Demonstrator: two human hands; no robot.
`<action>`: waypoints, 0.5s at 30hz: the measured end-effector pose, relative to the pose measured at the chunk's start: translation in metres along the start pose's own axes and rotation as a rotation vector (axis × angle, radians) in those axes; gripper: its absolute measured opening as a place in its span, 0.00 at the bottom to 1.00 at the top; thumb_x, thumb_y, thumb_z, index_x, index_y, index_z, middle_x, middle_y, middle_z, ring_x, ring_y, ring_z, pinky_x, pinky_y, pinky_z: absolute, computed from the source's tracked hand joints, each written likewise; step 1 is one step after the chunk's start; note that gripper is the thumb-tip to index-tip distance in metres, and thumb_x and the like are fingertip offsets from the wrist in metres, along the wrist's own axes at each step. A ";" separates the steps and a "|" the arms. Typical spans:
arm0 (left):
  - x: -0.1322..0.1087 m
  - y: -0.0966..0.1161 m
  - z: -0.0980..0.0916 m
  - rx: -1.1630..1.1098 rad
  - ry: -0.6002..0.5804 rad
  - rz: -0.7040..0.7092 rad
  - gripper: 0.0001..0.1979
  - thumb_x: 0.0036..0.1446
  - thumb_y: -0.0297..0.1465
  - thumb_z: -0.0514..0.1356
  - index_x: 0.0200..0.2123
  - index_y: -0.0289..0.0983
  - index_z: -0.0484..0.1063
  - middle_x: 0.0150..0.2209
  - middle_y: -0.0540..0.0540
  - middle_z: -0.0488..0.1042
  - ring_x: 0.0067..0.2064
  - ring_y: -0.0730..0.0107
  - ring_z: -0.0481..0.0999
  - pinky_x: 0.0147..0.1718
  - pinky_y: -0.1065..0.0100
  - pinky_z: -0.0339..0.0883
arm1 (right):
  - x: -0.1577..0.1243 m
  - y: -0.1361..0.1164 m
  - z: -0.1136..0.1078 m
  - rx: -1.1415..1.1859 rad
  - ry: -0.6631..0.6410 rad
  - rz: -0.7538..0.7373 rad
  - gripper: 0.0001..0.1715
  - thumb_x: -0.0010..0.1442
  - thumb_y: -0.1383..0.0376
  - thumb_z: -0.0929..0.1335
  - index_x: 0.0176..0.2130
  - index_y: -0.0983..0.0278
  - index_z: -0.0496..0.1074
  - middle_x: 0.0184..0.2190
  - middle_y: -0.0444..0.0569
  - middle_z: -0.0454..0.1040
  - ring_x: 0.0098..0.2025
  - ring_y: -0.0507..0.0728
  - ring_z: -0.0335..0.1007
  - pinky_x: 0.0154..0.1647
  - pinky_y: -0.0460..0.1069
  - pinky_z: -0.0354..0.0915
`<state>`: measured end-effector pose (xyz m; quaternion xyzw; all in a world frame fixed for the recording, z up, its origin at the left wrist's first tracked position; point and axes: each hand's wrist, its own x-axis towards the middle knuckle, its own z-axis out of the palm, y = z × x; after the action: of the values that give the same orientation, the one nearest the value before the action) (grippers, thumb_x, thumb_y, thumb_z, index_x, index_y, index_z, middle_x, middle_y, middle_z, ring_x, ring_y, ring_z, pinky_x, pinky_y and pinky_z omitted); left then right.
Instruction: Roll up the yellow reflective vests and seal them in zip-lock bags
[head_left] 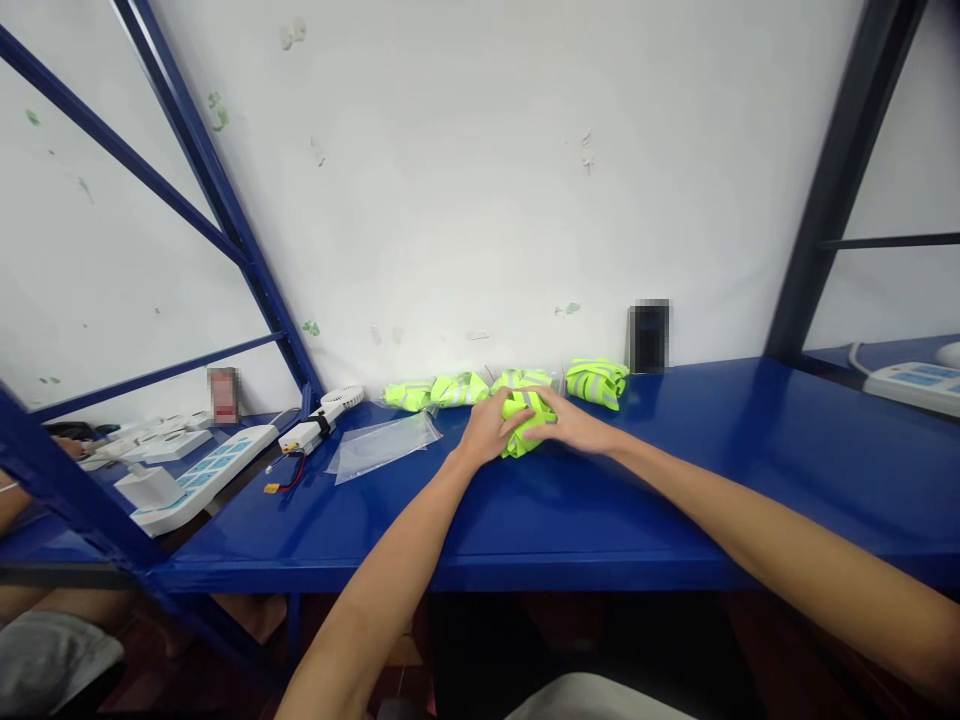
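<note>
Both my hands are around a bundled neon-yellow reflective vest (519,440) on the blue table. My left hand (491,425) grips its left side, and my right hand (574,422) presses its right side with the fingers over the top. Right behind it lies another neon bundle (514,379), partly hidden by my hands. To the left, along the wall, are a neon bundle (460,388) and one more bundle (407,396), seemingly in clear plastic. A folded reflective vest (597,382) sits to the right, apart from my hands.
Clear plastic bags (386,445) lie left of my hands on the blue table (675,490). A white device with red and black wires (307,432) is farther left. A dark upright object (649,338) leans on the wall. Beyond the blue post stands a power strip (214,475), near another person's hand.
</note>
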<state>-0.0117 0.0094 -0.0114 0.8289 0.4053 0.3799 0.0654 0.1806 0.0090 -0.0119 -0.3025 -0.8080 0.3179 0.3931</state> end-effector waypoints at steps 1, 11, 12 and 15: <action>-0.001 0.003 0.001 0.004 0.015 0.011 0.22 0.60 0.48 0.54 0.48 0.38 0.66 0.33 0.48 0.73 0.34 0.63 0.72 0.37 0.65 0.63 | -0.001 -0.002 -0.003 -0.011 -0.046 -0.027 0.44 0.51 0.59 0.72 0.64 0.56 0.59 0.64 0.49 0.59 0.66 0.64 0.53 0.67 0.57 0.49; -0.002 0.002 0.012 -0.228 0.129 0.006 0.29 0.59 0.46 0.58 0.56 0.39 0.51 0.39 0.47 0.67 0.38 0.66 0.69 0.43 0.62 0.64 | -0.003 -0.014 -0.008 0.027 -0.069 0.084 0.39 0.48 0.57 0.74 0.57 0.68 0.68 0.50 0.56 0.74 0.52 0.68 0.69 0.56 0.60 0.63; -0.002 -0.001 0.012 -0.235 0.153 0.008 0.30 0.59 0.46 0.58 0.57 0.38 0.50 0.42 0.45 0.65 0.41 0.64 0.68 0.46 0.61 0.63 | -0.003 -0.016 -0.005 -0.019 -0.018 0.061 0.38 0.48 0.57 0.74 0.56 0.68 0.69 0.50 0.55 0.74 0.52 0.69 0.69 0.56 0.60 0.63; -0.001 -0.007 0.013 -0.249 0.161 0.008 0.32 0.60 0.47 0.56 0.58 0.37 0.47 0.47 0.41 0.61 0.47 0.62 0.65 0.51 0.60 0.61 | -0.004 -0.017 0.003 -0.098 0.088 -0.019 0.36 0.49 0.58 0.73 0.55 0.68 0.69 0.49 0.53 0.74 0.51 0.68 0.69 0.55 0.60 0.63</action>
<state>-0.0073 0.0160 -0.0242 0.7829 0.3558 0.4925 0.1335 0.1760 -0.0048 -0.0024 -0.3273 -0.8075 0.2607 0.4158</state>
